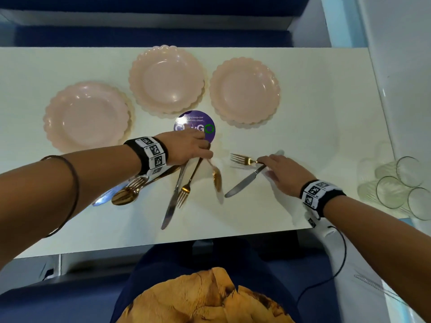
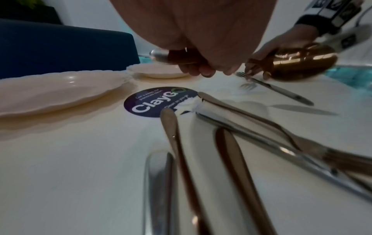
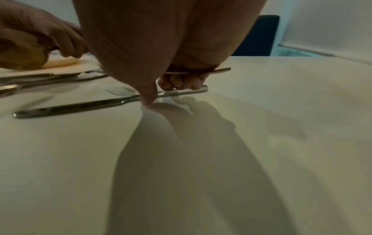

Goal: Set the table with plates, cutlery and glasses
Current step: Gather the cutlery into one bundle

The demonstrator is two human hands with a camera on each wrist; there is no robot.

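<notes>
Three pink scalloped plates [image 1: 87, 115] [image 1: 166, 79] [image 1: 245, 90] lie across the white table [image 1: 314, 108]. My left hand [image 1: 189, 148] grips a gold spoon [image 1: 217, 177] by its handle, lifted above a pile of cutlery; its bowl [image 2: 302, 63] shows blurred in the left wrist view. The pile holds a steel knife [image 1: 173, 197], a gold fork [image 1: 186, 186] and another gold spoon [image 1: 126, 195]. My right hand [image 1: 279, 167] holds a gold fork [image 1: 242, 159] by its handle [image 3: 201, 71], just above a steel knife [image 1: 245, 181] that lies on the table.
A round purple sticker [image 1: 196, 125] is stuck on the table between the plates and my left hand. Several clear glasses [image 1: 401, 185] lie at the right edge. A blue bench [image 1: 140, 36] runs behind the table. A cable hangs from my right wrist.
</notes>
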